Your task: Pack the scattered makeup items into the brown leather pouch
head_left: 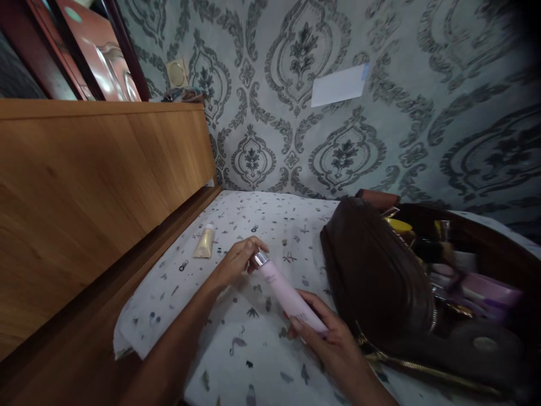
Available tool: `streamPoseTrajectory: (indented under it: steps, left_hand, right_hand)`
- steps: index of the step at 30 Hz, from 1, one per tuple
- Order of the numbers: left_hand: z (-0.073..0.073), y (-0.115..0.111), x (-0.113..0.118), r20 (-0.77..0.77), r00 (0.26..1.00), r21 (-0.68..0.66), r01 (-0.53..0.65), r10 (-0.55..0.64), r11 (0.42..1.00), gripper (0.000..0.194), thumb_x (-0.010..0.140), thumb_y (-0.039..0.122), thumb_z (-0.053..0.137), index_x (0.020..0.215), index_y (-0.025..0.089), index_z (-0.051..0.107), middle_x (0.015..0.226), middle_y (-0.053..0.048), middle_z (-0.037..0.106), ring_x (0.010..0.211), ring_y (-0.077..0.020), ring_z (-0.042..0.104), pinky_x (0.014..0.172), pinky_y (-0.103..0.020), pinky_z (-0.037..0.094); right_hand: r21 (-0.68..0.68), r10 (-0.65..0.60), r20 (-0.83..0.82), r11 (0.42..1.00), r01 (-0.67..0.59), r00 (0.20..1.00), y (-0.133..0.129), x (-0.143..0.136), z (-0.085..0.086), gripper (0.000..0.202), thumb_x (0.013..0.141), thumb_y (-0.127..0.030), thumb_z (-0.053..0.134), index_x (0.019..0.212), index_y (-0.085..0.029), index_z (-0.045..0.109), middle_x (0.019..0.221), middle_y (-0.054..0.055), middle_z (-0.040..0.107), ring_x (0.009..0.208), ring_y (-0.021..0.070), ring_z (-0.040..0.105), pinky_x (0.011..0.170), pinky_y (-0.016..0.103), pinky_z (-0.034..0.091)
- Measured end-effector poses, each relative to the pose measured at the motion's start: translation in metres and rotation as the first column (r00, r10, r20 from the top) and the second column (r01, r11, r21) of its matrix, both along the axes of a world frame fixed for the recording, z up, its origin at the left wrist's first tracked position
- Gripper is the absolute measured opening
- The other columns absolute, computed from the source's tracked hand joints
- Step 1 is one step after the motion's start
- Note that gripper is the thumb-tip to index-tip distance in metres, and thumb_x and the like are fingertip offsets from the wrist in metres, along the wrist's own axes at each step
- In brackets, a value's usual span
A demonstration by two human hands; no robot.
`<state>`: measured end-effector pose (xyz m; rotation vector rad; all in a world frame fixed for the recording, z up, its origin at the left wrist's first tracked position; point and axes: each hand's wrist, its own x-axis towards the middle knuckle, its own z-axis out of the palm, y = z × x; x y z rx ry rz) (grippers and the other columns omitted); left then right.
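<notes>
A pink squeeze tube (284,288) with a silver cap (260,259) lies slantwise between my hands, above the patterned sheet. My right hand (323,332) grips the tube's lower end, thumb on top. At the cap end, the fingers of my left hand (239,258) are closed around the silver cap. Left of that hand, a small cream-yellow tube (204,242) with a white cap rests on the sheet. On my right stands a dark brown bag (372,270), unzipped, with several cosmetic items inside, among them a pink-purple package (490,290) and a yellow item (398,225).
The white printed sheet (270,220) covers the surface under my hands. A wooden panel (105,169) runs along the left side. Behind is a wall (291,129) with grey damask wallpaper and a white rectangle (339,85) on it. Some cloth (183,95) lies atop the panel's far end.
</notes>
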<state>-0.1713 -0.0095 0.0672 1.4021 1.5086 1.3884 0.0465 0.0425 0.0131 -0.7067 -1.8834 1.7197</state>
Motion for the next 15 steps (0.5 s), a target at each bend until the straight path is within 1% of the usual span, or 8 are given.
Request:
streamPoseTrajectory:
  steps: [2,4,5,6,8,10,12,15]
  left_hand:
    - [0.008,-0.004,-0.004,0.019,0.992,-0.021,0.122,-0.122,0.992,0.051,0.087,0.064,0.046,0.101,0.017,0.061,0.069,0.002,0.047,0.057,-0.0093,0.044,0.050,-0.021,0.029]
    - [0.011,-0.006,-0.007,0.055,0.980,-0.027,0.192,-0.190,0.981,0.043,0.085,0.055,0.058,0.105,0.017,0.061,0.072,0.002,0.047,0.058,-0.0083,0.044,0.050,-0.021,0.028]
    - [0.011,-0.006,-0.008,0.083,0.978,-0.018,0.192,-0.190,0.981,0.040,0.084,0.052,0.060,0.102,0.016,0.062,0.071,0.002,0.046,0.057,-0.0076,0.042,0.049,-0.020,0.027]
    - [0.009,-0.006,-0.010,0.117,0.979,-0.005,0.168,-0.166,0.986,0.039,0.084,0.052,0.060,0.097,0.015,0.062,0.068,0.003,0.044,0.054,-0.0070,0.039,0.048,-0.020,0.026]
    - [0.004,-0.003,-0.012,0.187,0.979,0.020,0.081,-0.083,0.997,0.038,0.085,0.053,0.059,0.085,0.014,0.059,0.059,0.005,0.039,0.049,-0.0060,0.033,0.045,-0.020,0.022]
    - [-0.001,-0.001,-0.013,0.249,0.968,0.046,0.015,-0.026,0.999,0.041,0.085,0.055,0.057,0.076,0.015,0.054,0.054,0.007,0.035,0.046,-0.0055,0.030,0.044,-0.020,0.018]
    - [-0.004,0.002,-0.013,0.297,0.955,0.069,-0.003,-0.017,0.998,0.043,0.085,0.057,0.057,0.073,0.015,0.052,0.053,0.007,0.035,0.045,-0.0052,0.029,0.043,-0.020,0.017]
    - [-0.005,0.003,-0.011,0.358,0.933,0.070,0.008,-0.033,0.997,0.045,0.083,0.058,0.058,0.074,0.015,0.053,0.052,0.007,0.036,0.045,-0.0056,0.030,0.042,-0.020,0.017]
  right_hand:
    - [-0.007,0.004,0.031,1.000,-0.004,1.000,0.001,0.001,-0.002,0.049,0.081,-0.049,0.062,0.121,-0.020,0.055,0.069,0.000,0.062,0.058,0.0143,0.053,0.046,0.023,0.034]
    - [-0.012,0.007,0.045,1.000,-0.007,0.999,0.001,0.001,-0.003,0.050,0.082,-0.049,0.061,0.122,-0.020,0.054,0.069,-0.001,0.061,0.052,0.0121,0.049,0.043,0.022,0.029]
    - [-0.011,0.007,0.046,1.000,-0.007,0.999,0.001,0.002,-0.003,0.050,0.082,-0.050,0.061,0.122,-0.020,0.055,0.069,-0.001,0.061,0.050,0.0114,0.047,0.042,0.022,0.027]
    - [-0.009,0.004,0.044,1.000,-0.004,0.999,0.001,0.002,-0.003,0.050,0.081,-0.050,0.062,0.121,-0.020,0.055,0.069,-0.001,0.061,0.049,0.0109,0.046,0.042,0.022,0.026]
    - [-0.009,0.003,0.044,1.000,-0.003,0.999,0.001,0.001,-0.003,0.051,0.080,-0.050,0.063,0.121,-0.020,0.055,0.069,0.000,0.061,0.048,0.0104,0.044,0.041,0.022,0.025]
    - [-0.019,0.011,0.051,1.000,-0.010,0.999,0.001,0.001,-0.004,0.054,0.080,-0.051,0.063,0.122,-0.020,0.054,0.069,0.000,0.062,0.047,0.0100,0.042,0.041,0.022,0.024]
    - [-0.035,0.023,0.058,0.999,-0.021,0.998,0.002,0.002,-0.007,0.055,0.081,-0.053,0.062,0.124,-0.021,0.053,0.069,0.000,0.062,0.047,0.0098,0.041,0.041,0.022,0.024]
    - [-0.064,0.034,0.050,0.998,-0.030,0.998,0.005,0.003,-0.009,0.054,0.081,-0.055,0.063,0.124,-0.023,0.053,0.072,0.000,0.064,0.048,0.0096,0.042,0.043,0.021,0.025]
